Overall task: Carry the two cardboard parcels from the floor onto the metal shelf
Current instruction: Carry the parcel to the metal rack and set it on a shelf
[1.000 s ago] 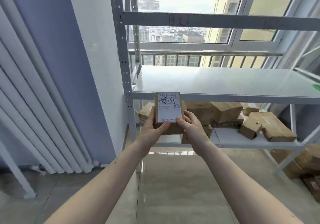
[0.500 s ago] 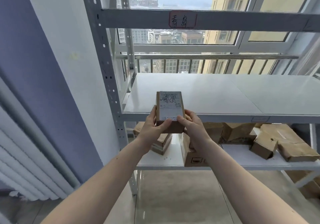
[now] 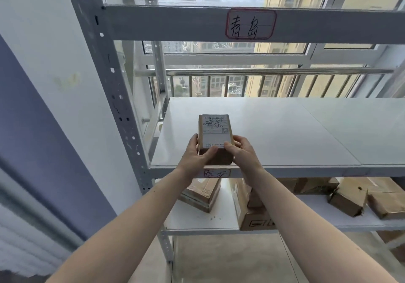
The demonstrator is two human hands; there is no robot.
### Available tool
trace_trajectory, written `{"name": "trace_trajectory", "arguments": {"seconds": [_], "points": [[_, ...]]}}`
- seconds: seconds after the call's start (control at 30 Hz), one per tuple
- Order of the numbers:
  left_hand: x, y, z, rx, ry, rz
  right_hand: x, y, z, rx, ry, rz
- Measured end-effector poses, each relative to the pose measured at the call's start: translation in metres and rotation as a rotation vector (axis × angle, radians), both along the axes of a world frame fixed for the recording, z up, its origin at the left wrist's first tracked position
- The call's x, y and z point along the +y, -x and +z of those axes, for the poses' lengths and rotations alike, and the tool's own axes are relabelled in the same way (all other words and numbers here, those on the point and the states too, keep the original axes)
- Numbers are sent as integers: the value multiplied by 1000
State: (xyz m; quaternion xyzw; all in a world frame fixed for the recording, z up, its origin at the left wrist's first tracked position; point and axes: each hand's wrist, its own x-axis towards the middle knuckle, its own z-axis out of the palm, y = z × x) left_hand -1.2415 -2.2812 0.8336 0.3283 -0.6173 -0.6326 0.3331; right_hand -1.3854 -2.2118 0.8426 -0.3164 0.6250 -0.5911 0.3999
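A small brown cardboard parcel (image 3: 214, 133) with a white shipping label on top is held between both hands. My left hand (image 3: 196, 154) grips its left side and my right hand (image 3: 241, 151) grips its right side. The parcel is at the front left part of the middle white board of the metal shelf (image 3: 285, 129), just past the front edge; whether its base rests on the board I cannot tell. No second parcel from the floor is in sight.
A handwritten label (image 3: 251, 24) sticks on the upper crossbeam, another label (image 3: 215, 173) on the middle beam below the parcel. The lower board holds several cardboard boxes (image 3: 201, 192) and crumpled boxes (image 3: 372, 197). The perforated upright (image 3: 114, 85) stands left; a window with railing lies behind.
I have stepped closer to the shelf and both hands have lifted the parcel up and forward, from in front of the middle beam to over the middle board.
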Motion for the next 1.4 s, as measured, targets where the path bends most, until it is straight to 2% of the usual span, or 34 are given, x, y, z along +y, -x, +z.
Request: {"name": "trace_trajectory", "arguments": {"seconds": [0.3, 0.8, 0.9, 1.07, 1.23, 1.4], "points": [[-36, 19, -18, -46, -36, 19, -37, 22, -20, -23, -44, 26], [-46, 28, -31, -75, -70, 36, -53, 36, -38, -12, -91, 64], [-48, 22, -34, -143, 22, 29, -49, 38, -37, 101, -100, 73], [-50, 13, -41, -308, 317, 104, -36, 44, -43, 515, -45, 84], [-51, 11, -48, -413, 510, 153, -35, 45, -49, 571, -12, 70], [-53, 16, -50, -412, 547, 180, -37, 45, -46, 576, 25, 52]]}}
